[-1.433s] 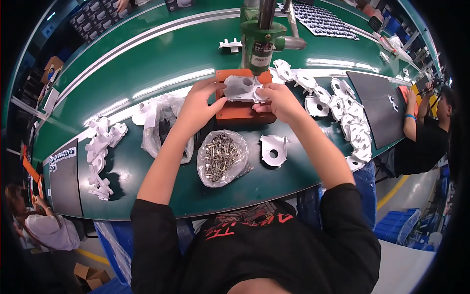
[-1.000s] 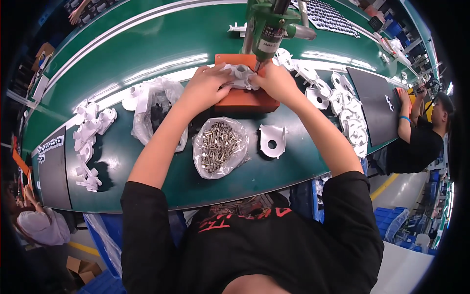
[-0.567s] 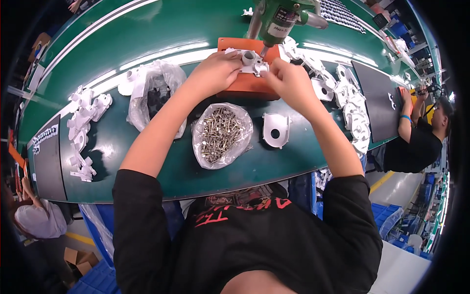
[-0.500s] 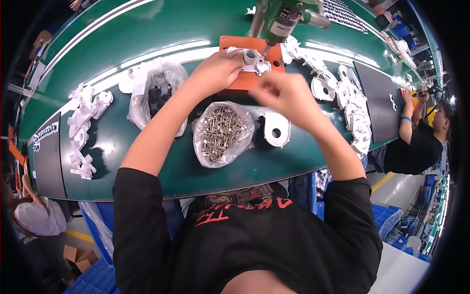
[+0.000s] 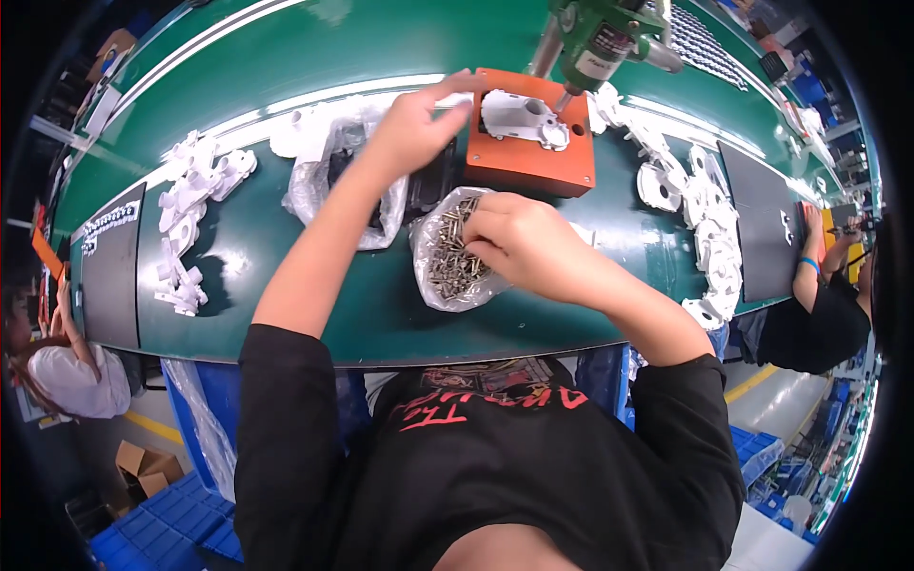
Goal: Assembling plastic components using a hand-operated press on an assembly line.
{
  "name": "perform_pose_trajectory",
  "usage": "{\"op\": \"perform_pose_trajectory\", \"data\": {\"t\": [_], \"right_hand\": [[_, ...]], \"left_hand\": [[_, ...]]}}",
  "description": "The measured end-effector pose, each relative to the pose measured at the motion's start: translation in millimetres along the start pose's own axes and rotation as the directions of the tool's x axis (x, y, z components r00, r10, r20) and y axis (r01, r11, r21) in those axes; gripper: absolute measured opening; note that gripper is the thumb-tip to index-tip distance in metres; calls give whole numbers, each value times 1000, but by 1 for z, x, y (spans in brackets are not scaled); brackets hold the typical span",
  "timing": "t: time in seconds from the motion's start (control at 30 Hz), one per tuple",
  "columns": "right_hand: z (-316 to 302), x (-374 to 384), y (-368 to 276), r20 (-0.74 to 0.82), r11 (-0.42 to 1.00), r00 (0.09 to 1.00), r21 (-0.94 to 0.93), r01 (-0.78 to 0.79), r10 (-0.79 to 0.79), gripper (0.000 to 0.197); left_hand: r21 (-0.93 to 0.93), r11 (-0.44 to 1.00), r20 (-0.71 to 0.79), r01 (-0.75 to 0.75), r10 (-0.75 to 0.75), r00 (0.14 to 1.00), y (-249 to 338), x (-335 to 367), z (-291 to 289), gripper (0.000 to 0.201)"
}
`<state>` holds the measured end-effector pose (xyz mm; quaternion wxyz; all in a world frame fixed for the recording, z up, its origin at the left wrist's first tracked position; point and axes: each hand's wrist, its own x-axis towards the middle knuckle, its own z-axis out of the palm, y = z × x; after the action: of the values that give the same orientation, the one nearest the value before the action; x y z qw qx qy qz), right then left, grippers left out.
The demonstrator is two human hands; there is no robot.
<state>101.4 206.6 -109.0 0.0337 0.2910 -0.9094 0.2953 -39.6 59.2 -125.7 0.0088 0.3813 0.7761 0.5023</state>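
Observation:
My right hand (image 5: 533, 246) reaches over a clear plastic bag (image 5: 430, 285) full of metal screws (image 5: 447, 262). Its fingers are pinched together with the tips down among the screws; what is between them is hidden. My left hand (image 5: 416, 133) is open, thumb and forefinger apart, with the forefinger at the left edge of an orange fixture block (image 5: 524, 169). Lying on that block is a white plastic housing (image 5: 514, 114) with a round opening. The bit of a green powered driver (image 5: 600, 52) points down just above the housing's right end.
White housings stand in rows at the left (image 5: 186, 224) and right (image 5: 714, 238). A plastic bag (image 5: 386, 224) with dark parts sits left of the fixture. Black mats (image 5: 109, 285) lie at the bench ends. Co-workers sit at both sides.
My right hand has moved down from beside the fixture to the screw bag, covering the white part there. My left hand has let go of the housing and shifted left. The whole view has shifted slightly.

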Motion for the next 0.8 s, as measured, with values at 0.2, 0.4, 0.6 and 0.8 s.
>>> {"op": "perform_pose_trajectory", "data": {"t": [0.2, 0.4, 0.6, 0.8], "right_hand": [[-18, 0, -2, 2, 906, 983, 388, -169, 182, 10], [-29, -11, 13, -39, 728, 947, 650, -218, 319, 11], [-36, -49, 39, -150, 495, 879, 862, -108, 453, 8], [-37, -87, 52, -115, 278, 774, 957, -81, 623, 10]], "left_hand": [[230, 902, -110, 366, -349, 931, -17, -39, -78, 27], [688, 692, -84, 219, -224, 971, -56, -75, -84, 21], [803, 578, -68, 144, -151, 986, -85, -70, -76, 18], [824, 552, -35, 127, -174, 984, -90, -68, -77, 14]]}}
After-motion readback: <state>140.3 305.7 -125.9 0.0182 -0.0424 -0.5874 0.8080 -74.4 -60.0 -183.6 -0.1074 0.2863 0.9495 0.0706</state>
